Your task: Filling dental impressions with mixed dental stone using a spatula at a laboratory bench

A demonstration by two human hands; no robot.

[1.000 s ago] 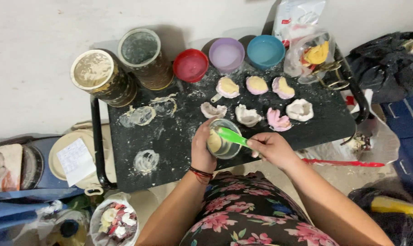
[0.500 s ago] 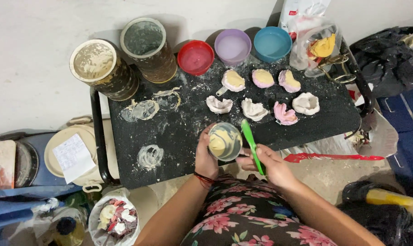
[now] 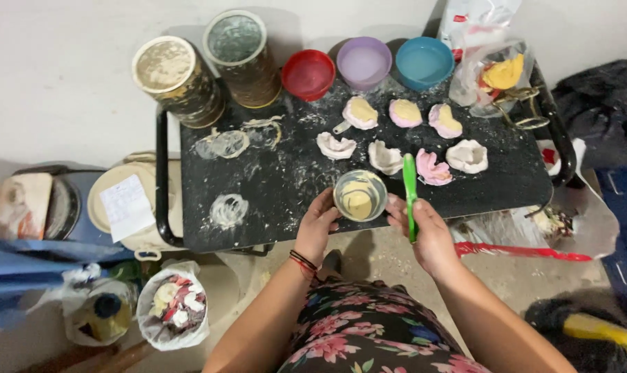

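A small clear cup (image 3: 359, 195) of pale yellow paste is held at the near edge of the black tray (image 3: 272, 186), gripped by the left hand (image 3: 318, 224) from the side, while a green stick (image 3: 410, 193) is clasped upright in the right hand (image 3: 427, 231) just beside it. Of the 7 small moulds (image 3: 403, 138) laid out beyond, 3 in the far row are seen already filled with yellow; the 4 nearer ones, white and pink, appear unfilled, so the pouring is judged under halfway. The moulds look soft and rubbery with crinkled rims. The tray is matt, dusted with white powder and dried rings.
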